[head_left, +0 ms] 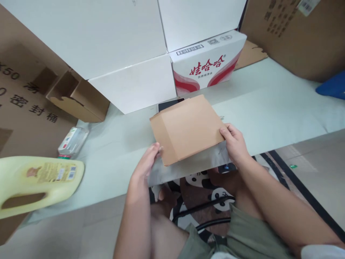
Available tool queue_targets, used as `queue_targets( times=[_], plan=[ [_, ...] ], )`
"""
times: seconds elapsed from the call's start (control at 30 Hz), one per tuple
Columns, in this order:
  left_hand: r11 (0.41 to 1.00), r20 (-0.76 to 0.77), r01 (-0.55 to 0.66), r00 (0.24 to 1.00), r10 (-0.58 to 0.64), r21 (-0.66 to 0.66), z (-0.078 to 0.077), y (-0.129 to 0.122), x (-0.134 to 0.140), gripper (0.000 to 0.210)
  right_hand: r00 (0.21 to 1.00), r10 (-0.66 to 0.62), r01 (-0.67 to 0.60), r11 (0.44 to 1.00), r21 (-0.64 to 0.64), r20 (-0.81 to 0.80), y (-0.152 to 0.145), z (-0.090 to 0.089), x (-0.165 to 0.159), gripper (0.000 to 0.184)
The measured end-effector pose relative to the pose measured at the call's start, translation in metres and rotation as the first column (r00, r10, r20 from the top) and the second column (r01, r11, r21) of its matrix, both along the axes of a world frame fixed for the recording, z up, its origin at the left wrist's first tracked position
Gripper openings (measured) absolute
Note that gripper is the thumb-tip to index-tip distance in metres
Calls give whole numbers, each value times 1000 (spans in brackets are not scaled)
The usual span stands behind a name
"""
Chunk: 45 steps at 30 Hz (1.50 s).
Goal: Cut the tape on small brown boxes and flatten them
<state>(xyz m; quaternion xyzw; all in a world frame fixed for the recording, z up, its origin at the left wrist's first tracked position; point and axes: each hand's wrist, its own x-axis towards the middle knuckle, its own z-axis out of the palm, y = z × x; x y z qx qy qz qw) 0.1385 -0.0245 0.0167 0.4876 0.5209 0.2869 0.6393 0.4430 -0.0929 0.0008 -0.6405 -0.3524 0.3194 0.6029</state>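
A flat brown cardboard box (pixel 192 127), with a crease or flap along its left side, is held tilted over the front of the table. My right hand (pixel 235 144) grips its right edge, thumb on top and the other fingers curled behind. At the lower left edge, my left hand (pixel 147 160) is closed on the cardboard, its fingers partly hidden. Behind the cardboard, a dark flat thing with a light rim (pixel 171 104) shows only in part; I cannot make out what it is.
White boxes (pixel 134 82) and a red-and-white water carton (pixel 206 66) stand along the back. To the left are an open brown box (pixel 88 102), a clear bottle (pixel 74 142) and a yellow jug (pixel 54 176). A blue object (pixel 332 86) lies at the right edge of the pale tablecloth (pixel 283 104).
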Motion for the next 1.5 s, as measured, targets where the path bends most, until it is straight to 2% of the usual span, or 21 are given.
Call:
queue_targets(
  times=[0.07, 0.2, 0.37, 0.57, 0.67, 0.73, 0.83, 0.93, 1.03, 1.13, 1.2, 1.3, 1.37, 1.5],
  plan=[
    [989, 27, -146, 989, 147, -19, 0, 1, 7, 53, 997, 42, -42, 999, 3, -65, -2, -3, 0, 27],
    [966, 112, -240, 962, 250, -93, 3, -1, 18, 53, 964, 136, -117, 988, 97, -228, -6, -6, -2, 31],
    [950, 298, -312, 909, 291, 25, 2, -2, 22, 67, 974, 73, -18, 969, 246, -215, -3, -3, -2, 32],
    [912, 433, -383, 854, 289, 149, 1, -1, 29, 79, 922, -11, 37, 997, 60, -388, 5, -6, 3, 44],
    [895, 492, -438, 800, 344, 87, 3, 3, 29, 84, 913, -34, 52, 998, 33, -407, 7, -9, 7, 56],
    [876, 499, -483, 762, 413, 11, 2, 7, 28, 85, 923, 11, 7, 999, 45, -385, 8, -11, 9, 63],
    [815, 474, -579, 708, 524, -36, -2, 12, 27, 78, 916, 60, -40, 997, 58, -397, 9, -11, 10, 65],
    [814, 460, -579, 712, 530, -42, -8, 16, 26, 61, 869, 85, -45, 995, 94, -487, 10, -6, 8, 60],
    [797, 486, -601, 681, 548, -55, -13, 19, 24, 54, 848, 229, -189, 973, 132, -478, 8, -3, -1, 51],
    [779, 483, -622, 660, 575, -76, -16, 22, 24, 50, 840, 347, -354, 933, 62, -417, 4, -8, -15, 52],
    [775, 468, -626, 662, 586, -87, -17, 23, 24, 47, 848, 354, -383, 924, 6, -395, 2, -13, -23, 50],
    [787, 452, -604, 671, 587, -126, -13, 25, 24, 39, 875, 314, -348, 937, -27, -368, 2, -14, -30, 45],
    [803, 462, -567, 672, 579, -182, -7, 26, 23, 30, 892, 276, -301, 954, -14, -359, 0, -7, -28, 41],
    [797, 480, -540, 642, 598, -270, 5, 26, 24, 20, 934, 101, -98, 995, 25, -343, -24, 13, 8, 41]
  ],
)
